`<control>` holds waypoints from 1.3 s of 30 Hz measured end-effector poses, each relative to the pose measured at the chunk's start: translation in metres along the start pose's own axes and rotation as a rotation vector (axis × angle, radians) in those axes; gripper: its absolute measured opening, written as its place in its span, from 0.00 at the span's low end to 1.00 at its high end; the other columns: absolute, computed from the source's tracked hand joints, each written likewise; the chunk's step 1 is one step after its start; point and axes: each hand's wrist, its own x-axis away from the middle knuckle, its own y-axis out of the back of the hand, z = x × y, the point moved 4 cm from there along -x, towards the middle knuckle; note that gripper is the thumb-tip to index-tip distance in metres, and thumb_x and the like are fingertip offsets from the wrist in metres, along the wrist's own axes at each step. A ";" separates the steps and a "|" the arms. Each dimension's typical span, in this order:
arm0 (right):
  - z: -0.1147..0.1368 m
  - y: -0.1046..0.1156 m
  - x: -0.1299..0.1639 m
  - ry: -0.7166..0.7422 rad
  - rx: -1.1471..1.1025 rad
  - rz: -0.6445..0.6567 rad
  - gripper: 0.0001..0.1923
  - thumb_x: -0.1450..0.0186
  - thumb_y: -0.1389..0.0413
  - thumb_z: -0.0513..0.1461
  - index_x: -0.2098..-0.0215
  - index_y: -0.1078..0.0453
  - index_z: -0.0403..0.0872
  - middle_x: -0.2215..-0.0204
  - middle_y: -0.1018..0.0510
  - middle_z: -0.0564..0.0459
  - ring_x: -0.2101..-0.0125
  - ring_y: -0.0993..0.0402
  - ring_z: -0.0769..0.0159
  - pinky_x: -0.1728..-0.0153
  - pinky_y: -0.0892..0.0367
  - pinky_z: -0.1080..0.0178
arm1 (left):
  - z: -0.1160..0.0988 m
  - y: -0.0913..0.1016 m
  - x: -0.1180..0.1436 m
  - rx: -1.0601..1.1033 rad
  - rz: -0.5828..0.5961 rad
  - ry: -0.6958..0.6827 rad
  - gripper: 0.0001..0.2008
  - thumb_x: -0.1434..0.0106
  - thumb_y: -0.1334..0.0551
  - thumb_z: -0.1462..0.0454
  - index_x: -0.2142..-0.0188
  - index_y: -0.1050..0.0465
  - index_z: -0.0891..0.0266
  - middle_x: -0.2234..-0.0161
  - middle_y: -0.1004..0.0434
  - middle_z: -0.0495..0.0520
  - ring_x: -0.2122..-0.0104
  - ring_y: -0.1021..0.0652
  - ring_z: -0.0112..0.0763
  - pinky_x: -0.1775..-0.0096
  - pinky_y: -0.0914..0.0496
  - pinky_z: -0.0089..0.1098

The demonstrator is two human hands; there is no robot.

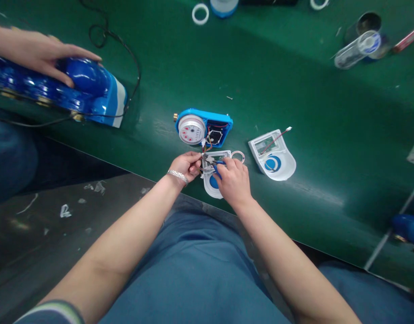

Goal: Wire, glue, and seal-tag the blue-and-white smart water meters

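Note:
My left hand, with a silver bracelet at the wrist, pinches thin coloured wires. In my right hand is a pair of pliers with blue handles, its jaws close to the wires at my left fingertips. The wires run up to an open blue water meter with a round white dial and a dark compartment. Below both hands lies a white plastic cover, partly hidden by them. A white ring sits beside my right fingers.
A second white cover with a short cable lies to the right. At left, another person's hand rests on a row of blue meters. A black cable curls nearby. Far right are a clear cylinder and a red-white object.

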 end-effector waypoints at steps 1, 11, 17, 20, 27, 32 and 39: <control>0.000 0.000 0.000 0.003 0.002 0.008 0.09 0.41 0.47 0.43 0.65 0.31 0.48 0.56 0.32 0.47 0.58 0.42 0.57 0.63 0.47 0.58 | 0.000 0.000 0.000 -0.001 0.001 0.001 0.08 0.47 0.41 0.70 0.80 0.38 0.66 0.90 0.38 0.45 0.93 0.44 0.14 0.89 0.52 0.15; -0.001 -0.008 0.001 0.010 0.034 0.003 0.11 0.39 0.51 0.43 0.68 0.31 0.46 0.62 0.30 0.46 0.63 0.40 0.58 0.69 0.48 0.60 | -0.001 -0.004 0.004 -0.016 -0.036 0.005 0.08 0.47 0.42 0.71 0.80 0.39 0.66 0.90 0.38 0.45 0.93 0.44 0.13 0.90 0.52 0.15; 0.000 -0.009 0.002 0.004 0.033 -0.042 0.13 0.38 0.53 0.43 0.70 0.32 0.46 0.67 0.30 0.47 0.67 0.39 0.61 0.70 0.47 0.61 | -0.003 -0.009 0.005 -0.047 -0.039 -0.013 0.08 0.48 0.42 0.71 0.81 0.38 0.67 0.90 0.38 0.45 0.93 0.44 0.13 0.89 0.52 0.15; 0.000 -0.010 0.003 -0.025 -0.019 -0.040 0.12 0.38 0.53 0.43 0.71 0.32 0.45 0.68 0.30 0.47 0.68 0.38 0.62 0.70 0.45 0.63 | -0.004 -0.011 0.005 -0.066 -0.036 -0.014 0.07 0.48 0.41 0.70 0.80 0.37 0.67 0.90 0.38 0.45 0.93 0.44 0.13 0.90 0.52 0.16; -0.003 -0.018 0.004 -0.159 -0.598 0.067 0.08 0.41 0.48 0.40 0.75 0.34 0.45 0.71 0.31 0.53 0.69 0.35 0.68 0.66 0.40 0.68 | -0.010 -0.012 0.005 -0.199 0.002 -0.148 0.09 0.55 0.36 0.67 0.81 0.37 0.67 0.90 0.38 0.44 0.93 0.45 0.13 0.90 0.55 0.18; 0.001 -0.017 0.004 -0.294 -0.912 0.128 0.08 0.43 0.48 0.41 0.75 0.33 0.45 0.76 0.32 0.56 0.73 0.35 0.70 0.68 0.39 0.67 | -0.019 -0.013 0.006 -0.371 0.000 -0.281 0.10 0.57 0.35 0.64 0.80 0.35 0.67 0.90 0.37 0.44 0.91 0.42 0.14 0.89 0.52 0.19; 0.006 -0.008 0.009 -0.345 -0.594 -0.119 0.08 0.42 0.49 0.41 0.73 0.33 0.44 0.65 0.30 0.48 0.62 0.35 0.61 0.60 0.40 0.61 | -0.027 -0.020 0.018 -0.801 -0.141 -0.460 0.05 0.52 0.39 0.66 0.79 0.31 0.68 0.88 0.33 0.46 0.90 0.38 0.17 0.87 0.45 0.21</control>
